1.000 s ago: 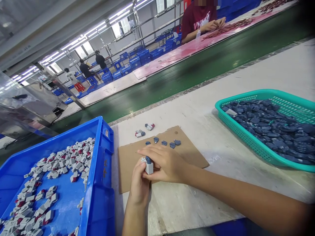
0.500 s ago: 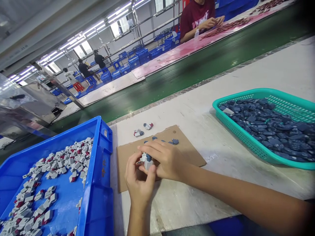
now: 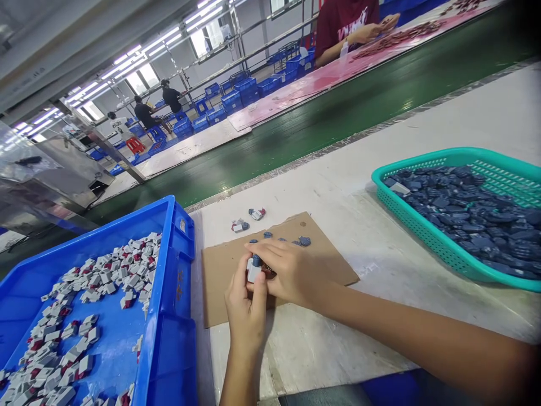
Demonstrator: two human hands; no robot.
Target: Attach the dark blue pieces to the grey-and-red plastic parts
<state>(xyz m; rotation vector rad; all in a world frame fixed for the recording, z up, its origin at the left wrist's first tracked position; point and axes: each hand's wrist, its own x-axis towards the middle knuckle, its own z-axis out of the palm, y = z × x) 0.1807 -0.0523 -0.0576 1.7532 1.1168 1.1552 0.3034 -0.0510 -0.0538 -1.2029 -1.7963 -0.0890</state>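
My left hand (image 3: 246,307) is closed, thumb and fingers round a small light-grey plastic piece (image 3: 254,274) with a dark blue part on its top. My right hand (image 3: 292,274) curls over the same piece from the right, its fingers bent across the top and its fingertips partly hidden. Both hands are above a brown cardboard sheet (image 3: 325,256). Several dark blue plastic pieces (image 3: 304,241) lie on the cardboard just beyond my fingers. Farther back on the table, two grey, blue and red assembled pieces (image 3: 256,214) rest beside each other.
A blue crate (image 3: 171,293) with many grey and red pieces (image 3: 110,273) stands at the left. At the right, a green basket (image 3: 406,239) holds a heap of dark blue pieces (image 3: 456,208). Beyond the white table (image 3: 329,180) runs a green belt (image 3: 296,132), with a co-worker (image 3: 349,28) across it.
Both hands have shifted slightly to the right, still around the piece. The piece has turned, so its grey face shows more. The camera view has moved a little.
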